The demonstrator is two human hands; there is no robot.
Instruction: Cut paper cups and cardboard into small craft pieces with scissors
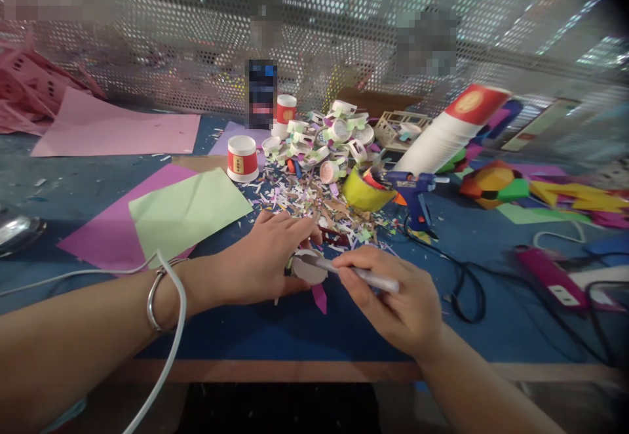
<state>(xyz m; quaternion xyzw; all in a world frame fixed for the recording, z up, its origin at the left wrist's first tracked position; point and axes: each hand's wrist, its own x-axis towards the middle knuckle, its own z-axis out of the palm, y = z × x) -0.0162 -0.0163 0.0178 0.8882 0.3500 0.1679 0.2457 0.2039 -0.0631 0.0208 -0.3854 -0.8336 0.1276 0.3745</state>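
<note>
My left hand (265, 257) presses a small cut-down paper cup (308, 267) onto the blue table, its round base facing me. My right hand (393, 296) grips a grey pen (366, 276) whose tip touches the cup's base. A magenta paper strip (319, 297) sticks out below the cup. A silver bangle sits on my left wrist, and a white cable (170, 349) crosses that forearm.
A pile of paper scraps and cut cups (324, 158) lies just beyond my hands. A roll of yellow tape (366, 188), a blue glue gun (415, 191), a stack of paper cups (447, 136), a red-banded cup (242, 157), coloured paper sheets (187, 211) and black cables (466, 283) surround it.
</note>
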